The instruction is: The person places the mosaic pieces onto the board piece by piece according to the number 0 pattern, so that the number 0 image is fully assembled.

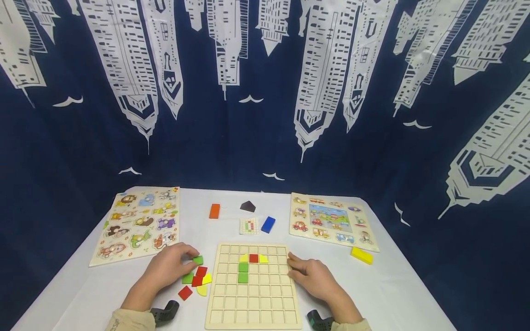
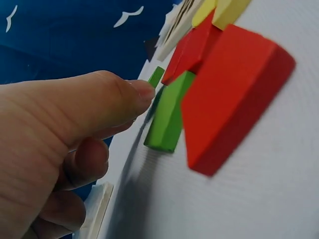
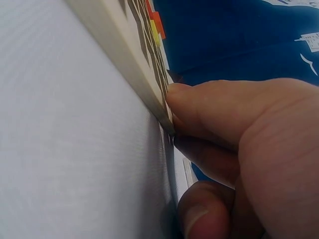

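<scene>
Soft, even light whitens the table [image 1: 393,294], while the navy backdrop [image 1: 248,142] darkens toward the left and right, its prints stretched at the far right. The left wrist view blurs the near red block [image 2: 234,94]; diffuse shadow pools beside the board [image 3: 122,59] in the right.

Behind everything, a dark blue curtain [image 1: 223,147] is seen, spread across the view from nine to three o'clock. White city towers are printed on it upside down, their spires pointed to the floor – one tall tower [image 1: 118,55] is placed at ten o'clock, another [image 1: 325,64] at one, and a slanted one [image 1: 497,147] at three. Between them, small white birds [image 1: 250,99] are scattered. At six o'clock, a white-topped table [image 1: 385,294] is set before the curtain – its surface is softly lit, with faint shadows.
</scene>
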### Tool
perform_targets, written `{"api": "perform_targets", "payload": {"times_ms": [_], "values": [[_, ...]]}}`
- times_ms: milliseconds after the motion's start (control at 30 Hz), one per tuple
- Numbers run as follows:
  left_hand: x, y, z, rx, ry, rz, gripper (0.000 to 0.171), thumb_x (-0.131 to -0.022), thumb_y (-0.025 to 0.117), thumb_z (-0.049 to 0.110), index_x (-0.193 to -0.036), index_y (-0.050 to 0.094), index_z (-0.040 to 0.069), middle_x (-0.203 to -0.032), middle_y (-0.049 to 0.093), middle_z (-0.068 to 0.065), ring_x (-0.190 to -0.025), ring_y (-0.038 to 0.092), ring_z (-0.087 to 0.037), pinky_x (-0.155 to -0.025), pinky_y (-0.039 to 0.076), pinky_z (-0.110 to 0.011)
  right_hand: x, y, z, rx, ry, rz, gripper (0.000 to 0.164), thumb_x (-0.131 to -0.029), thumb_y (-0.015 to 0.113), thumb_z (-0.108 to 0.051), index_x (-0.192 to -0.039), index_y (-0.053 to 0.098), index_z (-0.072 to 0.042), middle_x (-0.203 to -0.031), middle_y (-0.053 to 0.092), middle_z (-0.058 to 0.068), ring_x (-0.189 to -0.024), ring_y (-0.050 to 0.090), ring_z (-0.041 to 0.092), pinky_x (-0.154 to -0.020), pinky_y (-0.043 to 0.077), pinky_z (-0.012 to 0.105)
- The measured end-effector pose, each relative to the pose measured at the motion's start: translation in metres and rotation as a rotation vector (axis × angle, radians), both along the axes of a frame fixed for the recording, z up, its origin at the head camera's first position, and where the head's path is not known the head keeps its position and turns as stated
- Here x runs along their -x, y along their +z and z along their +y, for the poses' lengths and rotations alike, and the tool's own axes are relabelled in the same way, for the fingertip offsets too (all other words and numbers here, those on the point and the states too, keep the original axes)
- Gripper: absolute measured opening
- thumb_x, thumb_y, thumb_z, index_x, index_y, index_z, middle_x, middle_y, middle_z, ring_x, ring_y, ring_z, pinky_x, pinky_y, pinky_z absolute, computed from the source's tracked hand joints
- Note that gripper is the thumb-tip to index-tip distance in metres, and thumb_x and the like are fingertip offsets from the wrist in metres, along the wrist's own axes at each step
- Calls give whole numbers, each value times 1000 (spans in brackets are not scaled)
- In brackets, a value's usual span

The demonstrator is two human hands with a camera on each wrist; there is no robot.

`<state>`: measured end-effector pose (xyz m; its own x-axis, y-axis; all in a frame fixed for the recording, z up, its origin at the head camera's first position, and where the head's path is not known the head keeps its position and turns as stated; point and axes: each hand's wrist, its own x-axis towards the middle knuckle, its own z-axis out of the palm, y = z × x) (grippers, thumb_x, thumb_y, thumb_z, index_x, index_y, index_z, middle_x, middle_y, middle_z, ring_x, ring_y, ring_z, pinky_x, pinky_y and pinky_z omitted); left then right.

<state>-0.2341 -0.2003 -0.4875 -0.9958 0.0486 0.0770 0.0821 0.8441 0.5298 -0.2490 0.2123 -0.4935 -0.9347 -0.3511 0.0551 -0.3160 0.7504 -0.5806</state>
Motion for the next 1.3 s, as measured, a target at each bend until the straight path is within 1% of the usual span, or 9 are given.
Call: {"api": "perform_targets", "payload": {"times_ms": [133, 200, 367, 533, 733, 833, 900, 1033, 1300], "values": [[-3, 1, 1, 5, -1, 43, 23, -80, 88, 25, -101, 78, 28, -103, 72, 10, -100, 67, -14, -89, 54, -45, 0, -1, -1, -8, -5, -9, 38, -96, 71, -30, -130, 71, -12, -148, 58, 1, -136, 55, 36, -110, 42, 60], [-4, 3, 4, -5, 0, 65, 23, -80, 88, 26, -100, 78, 30, -102, 72, 12, -91, 65, -12, -83, 54, -41, 1, -2, -2, -13, -6, -5, 38, -96, 71, -29, -130, 71, -12, -148, 58, 1, -136, 55, 36, -109, 42, 59], [-13, 9, 26, -77, -22, 62, 22, -80, 88, 29, -98, 77, 34, -101, 69, 15, -68, 53, -9, -65, 46, -28, 1, -1, -1, -6, 6, 8, 38, -96, 71, -27, -130, 71, -11, -147, 59, 3, -135, 56, 36, -109, 43, 59], [-26, 8, 55, -90, -168, 73, 18, -82, 86, 32, -98, 77, 34, -98, 69, 18, -65, 51, -4, -60, 43, -25, 2, -2, -1, 2, 15, 11, 38, -95, 73, -26, -129, 72, -10, -146, 59, 4, -135, 57, 37, -109, 43, 59], [-34, -1, 77, -31, -353, 126, 13, -84, 83, 36, -96, 77, 36, -98, 68, 26, -84, 62, 0, -73, 52, -30, 3, -3, -1, -8, 17, 13, 38, -95, 73, -27, -129, 72, -12, -147, 59, 2, -135, 56, 36, -108, 44, 58], [-35, -4, 83, -7, -416, 168, 9, -86, 82, 36, -94, 77, 36, -96, 67, 27, -90, 64, 1, -80, 55, -32, 3, -2, 0, -14, 2, 16, 37, -95, 73, -27, -129, 72, -13, -147, 59, 1, -135, 56, 36, -109, 44, 58], [-36, -6, 86, -6, -444, 175, 7, -87, 82, 35, -92, 77, 36, -95, 66, 27, -90, 64, 3, -80, 55, -30, 3, -1, 0, -14, -7, 11, 38, -95, 73, -28, -129, 72, -13, -147, 59, 1, -135, 56, 37, -109, 43, 58], [-37, -9, 91, -26, -456, 161, 6, -86, 82, 33, -88, 78, 36, -93, 64, 28, -89, 62, 4, -76, 53, -27, 2, 0, -1, -10, -12, -8, 38, -95, 73, -28, -130, 72, -12, -148, 58, 1, -136, 55, 37, -109, 42, 59], [-37, -14, 94, -136, -356, 123, 11, -83, 84, 31, -78, 78, 38, -85, 59, 27, -76, 53, 7, -64, 45, -21, 1, -1, -2, -3, -2, -5, 38, -96, 72, -28, -130, 71, -11, -148, 58, 2, -136, 55, 38, -109, 42, 59]]}}
